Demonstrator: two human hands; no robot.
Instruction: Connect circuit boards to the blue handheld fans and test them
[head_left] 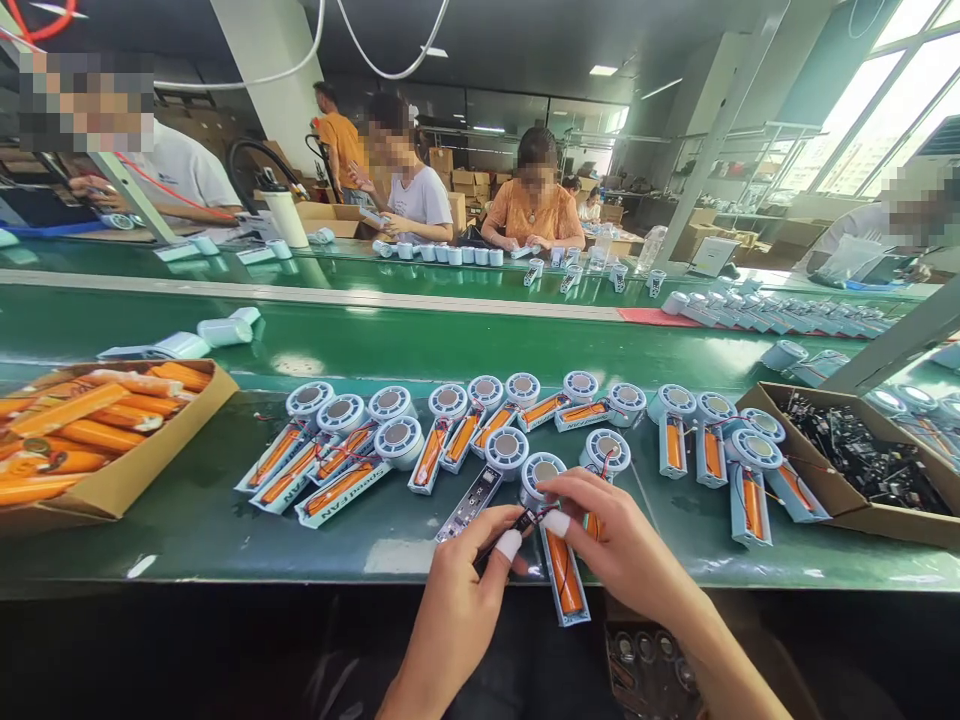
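Note:
My left hand [461,590] pinches a small black circuit board [525,521] between thumb and forefinger. Just right of it, my right hand [626,535] is closed on thin wires at the board's end; its fingertips partly hide them. White covers wrap both thumb tips. Under my hands lies an open handheld fan [568,585], its orange battery exposed in the pale blue handle and its round head partly covered by my right fingers. Beside my left hand rests another fan [474,503] with a circuit board showing in its handle. A further fan [606,452] lies behind my right hand.
Several open fans [341,412] lie in rows on the green bench [337,560]. A cardboard box [169,455] of orange batteries stands left; another box [892,520] of small black boards stands right. A metal post [907,325] slants at the right. Several co-workers [532,205] sit across the bench.

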